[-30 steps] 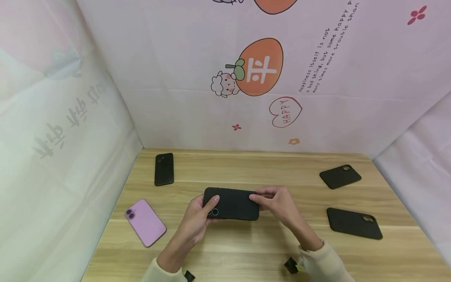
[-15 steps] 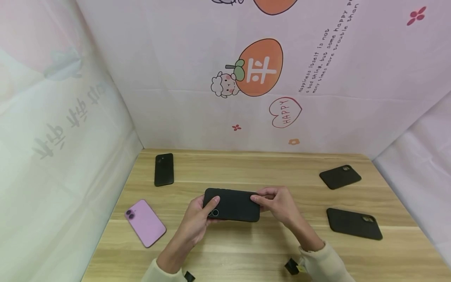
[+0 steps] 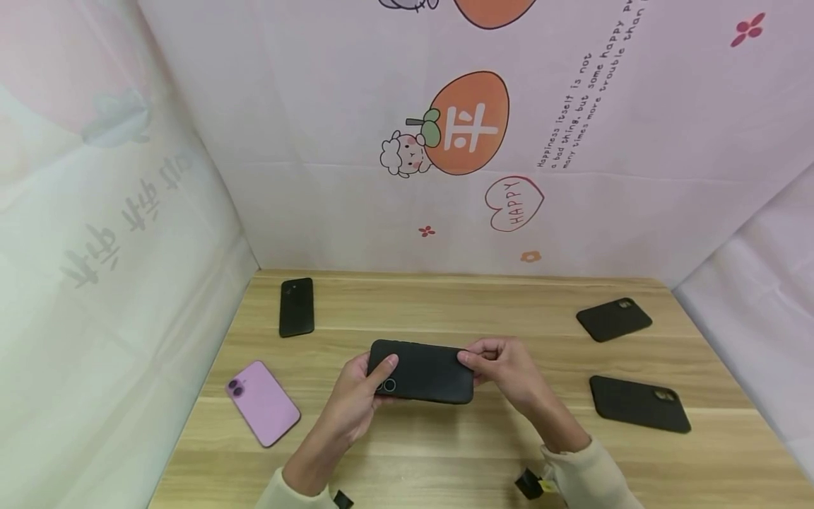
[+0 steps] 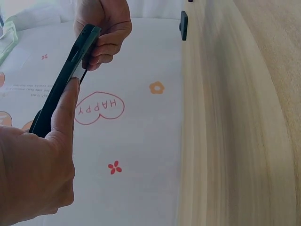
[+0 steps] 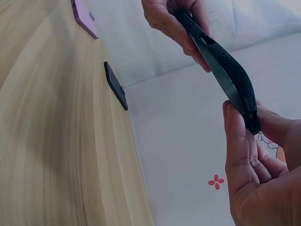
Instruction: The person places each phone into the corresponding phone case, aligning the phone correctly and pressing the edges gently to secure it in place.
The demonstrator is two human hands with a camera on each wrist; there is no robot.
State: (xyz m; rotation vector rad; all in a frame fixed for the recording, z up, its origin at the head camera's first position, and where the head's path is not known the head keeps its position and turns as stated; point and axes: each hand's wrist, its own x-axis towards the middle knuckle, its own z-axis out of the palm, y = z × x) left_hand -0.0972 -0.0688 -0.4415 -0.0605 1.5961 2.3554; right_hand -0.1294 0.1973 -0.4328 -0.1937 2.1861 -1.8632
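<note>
A dark phone in a black phone case (image 3: 426, 373) is held above the table, level with its back and camera rings facing up. My left hand (image 3: 354, 396) grips the camera end, thumb lying on the back. At the other end, my right hand (image 3: 509, 369) pinches a corner between thumb and fingers. In the right wrist view the case (image 5: 243, 80) bows outward along the long side, and the phone's smooth edge (image 5: 224, 77) shows beneath it. The left wrist view shows the same case (image 4: 61, 84) edge-on between both hands. Most of the phone's screen side is hidden.
On the wooden table (image 3: 407, 304) lie a black phone (image 3: 297, 307) at back left and a pink phone (image 3: 263, 403) in front of it. Two black phone cases, one farther back (image 3: 613, 319) and one nearer (image 3: 639, 404), lie at the right. Cloth walls (image 3: 331, 177) enclose the table.
The right end of the cased phone and my right hand have shifted slightly to the right, and that end sits a little lower. My left hand keeps its grip.
</note>
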